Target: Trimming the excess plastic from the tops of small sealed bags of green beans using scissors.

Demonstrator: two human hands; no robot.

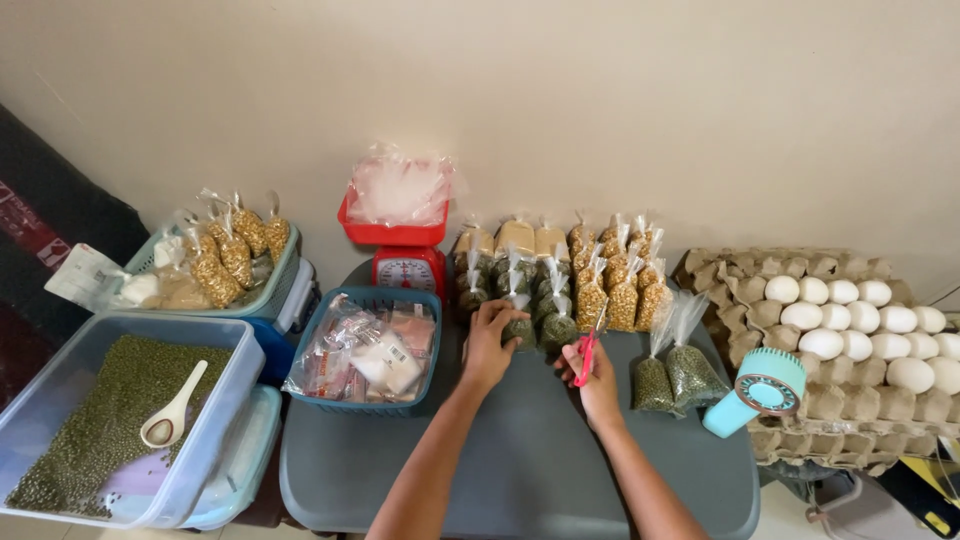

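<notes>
Now upright bean bag [519, 325] in L hand [490, 345], pink scissors [586, 358] near-vertical in R hand [597, 385].

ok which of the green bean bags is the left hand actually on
The small green bean bag at the front of the cluster, under the left hand; the two bags at the right stand untouched.

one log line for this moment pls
left hand: holds bean bag | right hand: holds pink scissors | on grey table

Clear tied bean packets [555, 275] mid-table, sachets [365, 355] in blue basket [310, 335] left
</notes>
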